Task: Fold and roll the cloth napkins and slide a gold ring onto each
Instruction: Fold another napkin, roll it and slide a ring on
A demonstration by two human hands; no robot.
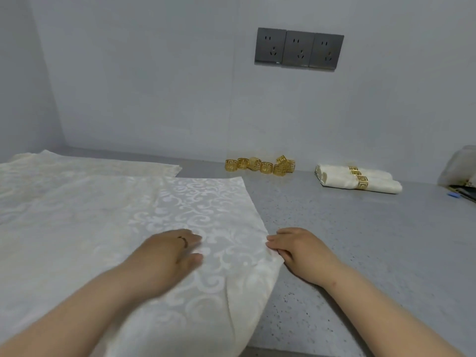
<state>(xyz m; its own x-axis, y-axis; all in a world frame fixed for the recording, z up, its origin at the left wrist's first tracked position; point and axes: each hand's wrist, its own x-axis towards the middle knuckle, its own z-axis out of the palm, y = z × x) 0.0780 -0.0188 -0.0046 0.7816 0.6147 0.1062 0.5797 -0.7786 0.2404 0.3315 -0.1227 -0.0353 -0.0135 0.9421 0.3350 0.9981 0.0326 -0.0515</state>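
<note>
A cream patterned napkin (180, 207) lies spread flat on the grey counter (360, 240), its near edge hanging over the front. My left hand (170, 253) rests palm down on it, fingers together and flat. My right hand (298, 251) sits at the napkin's right edge, fingertips touching the hem. More cream cloth (77, 166) lies underneath and behind, to the left. Several gold rings (260, 165) are heaped against the back wall. Two rolled napkins (358, 177), each with a gold ring on it, lie side by side at the back right.
A wall with three dark power sockets (298, 48) stands behind the counter. At the far right edge sit a pale bag (461, 166) and a small blue item (453, 195). Bare counter stretches between my right hand and the rolled napkins.
</note>
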